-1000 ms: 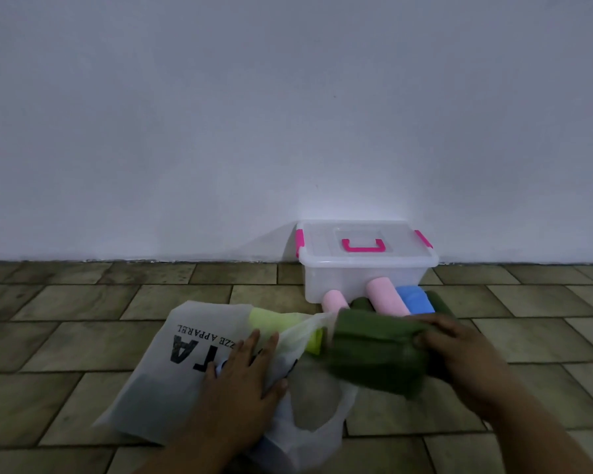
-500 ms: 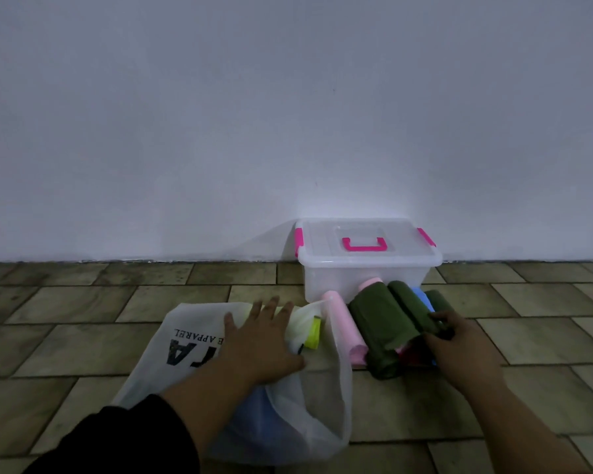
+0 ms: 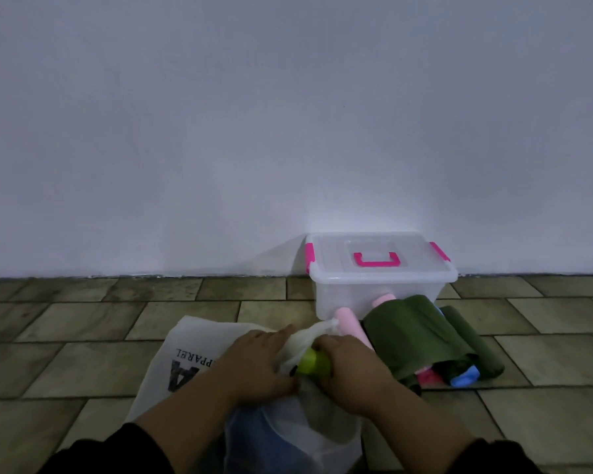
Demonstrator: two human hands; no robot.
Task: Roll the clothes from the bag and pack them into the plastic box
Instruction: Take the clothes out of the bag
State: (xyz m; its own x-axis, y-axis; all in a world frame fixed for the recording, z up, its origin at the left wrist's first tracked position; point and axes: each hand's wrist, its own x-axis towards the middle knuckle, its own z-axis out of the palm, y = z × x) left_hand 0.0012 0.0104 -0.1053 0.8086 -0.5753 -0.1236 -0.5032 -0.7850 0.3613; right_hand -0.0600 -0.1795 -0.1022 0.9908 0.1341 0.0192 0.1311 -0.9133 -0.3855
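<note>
Item: lime-green garment [image 3: 312, 366], one, partly out of the mouth of the white bag [image 3: 199, 357] on the tiled floor [image 3: 83, 323]. It lies directly under the fingers of the right hand [image 3: 348, 371], which curl closed around it. Its long axis cannot be told, since most of it is covered. The right hand is the nearer; the garment sits toward its thumb side, between the two hands.

Left hand [image 3: 257, 362]: one, fingers spread flat, pressing the bag down just beside the garment; gripping nothing that can be seen.

Bag: one, lying flat, printed lettering on its side, something bluish showing through near its lower end.

Plastic box [image 3: 377, 285]: one, clear, lid on, pink handle and two pink latches visible; against the wall, beyond and right of the hands.

Rolled clothes on the floor between box and hands: two pink rolls [image 3: 350, 323], at least two dark green rolls [image 3: 415, 333], one blue roll [image 3: 464, 379] end showing; further pieces underneath cannot be counted. Rolls lie with long axes running from the box toward the person.

Judgement: the garment needs drawing out rightward and toward the person, clear of the bag.
</note>
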